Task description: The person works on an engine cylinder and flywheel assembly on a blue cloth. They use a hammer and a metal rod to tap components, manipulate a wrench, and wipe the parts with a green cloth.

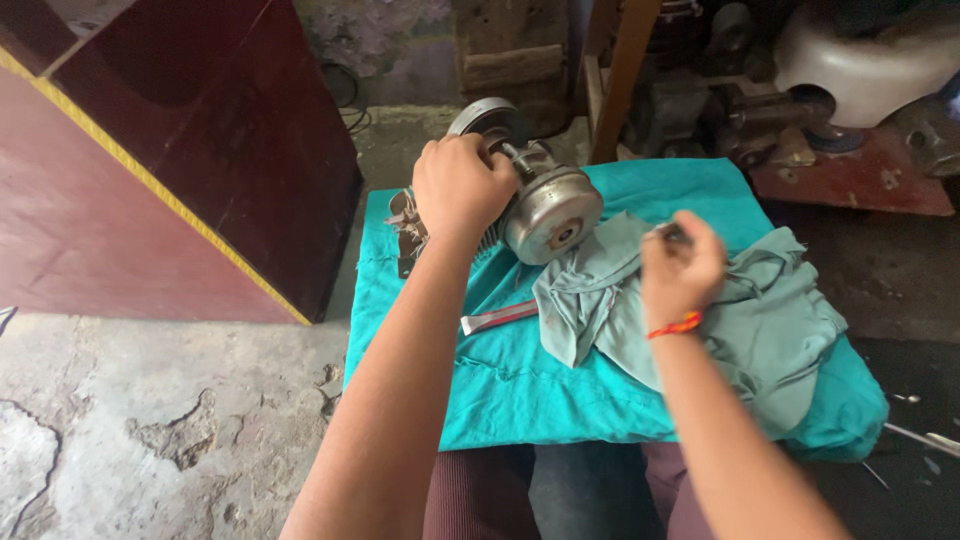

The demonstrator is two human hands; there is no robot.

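A grey metal motor-like assembly with a round drum [552, 212] and a pulley wheel [487, 119] lies at the far side of a low table covered by a teal cloth [520, 390]. My left hand [462, 185] grips the top of this assembly, covering its middle. My right hand [680, 265], with a red thread on the wrist, is closed around a small dark object that I cannot make out, held above a crumpled grey-green rag [760, 320]. A flat metal tool with a reddish handle [500, 317] lies on the cloth between my forearms.
A dark red cabinet with a yellow edge strip [180, 160] stands at the left. Cracked concrete floor [150, 430] lies below it. Machine parts and a white casing [860, 70] crowd the back right, beside a wooden post [622, 70]. Thin metal rods [925, 437] lie at right.
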